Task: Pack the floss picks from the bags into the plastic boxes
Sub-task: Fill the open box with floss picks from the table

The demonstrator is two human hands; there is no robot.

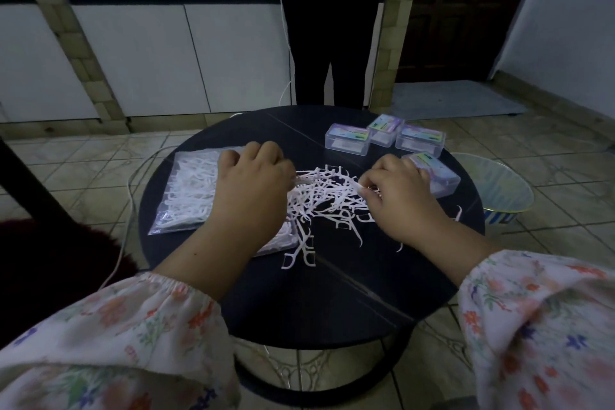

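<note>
A heap of floss picks point(327, 196) is lying in the middle of the round desk point(332, 303). Picks are being pinched by the right hand point(399, 196) and gripped by the left hand point(253, 186). Bags point(186, 190) are lying left; plastic boxes point(382, 136) are sitting near the far-right edge.

Left sleeve point(109, 336): pale fabric, floral print in orange, pink, green, blue; gathered elastic cuff at wrist. Right sleeve point(545, 326): same print, loose, ruffled cuff. Left hand point(253, 183), right hand point(399, 196) bare.
</note>
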